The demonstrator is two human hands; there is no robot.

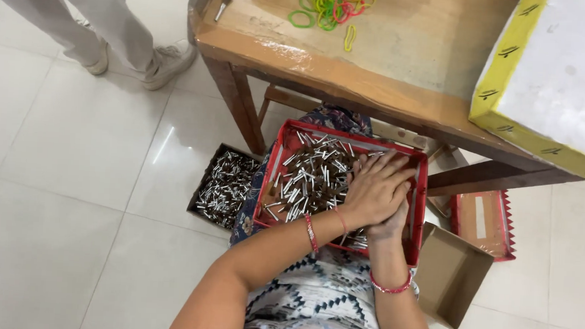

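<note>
both hands are down in the red tray (275, 177) on the lap, the left hand (371, 189) on top, palm down, fingers spread fairly wide and pressed flat over the heap of small silver-tipped sticks (308, 175). the right hand (391, 220) sits directly beneath it, mostly covered, so i cannot tell whether it is cupped, flat or gripping anything; only its wrist and outer edge show. sticks peek out under the heel of the hands, but what lies under the palms is hidden. just right of the hands, an open brown cardboard box (450, 273), its inside in shadow. to the left of the hands, beyond the tray, a second dark box of the same sticks (226, 186) on the floor. further right, a flat red lid with a zigzag edge (486, 225), partly under the table rail. above the hands, the wooden table (404, 63) with coloured rubber bands (331, 3) cut off by the frame, a yellow-edged box (550, 84) cropped at right, and another person's legs and shoes (168, 61) far left.
</note>
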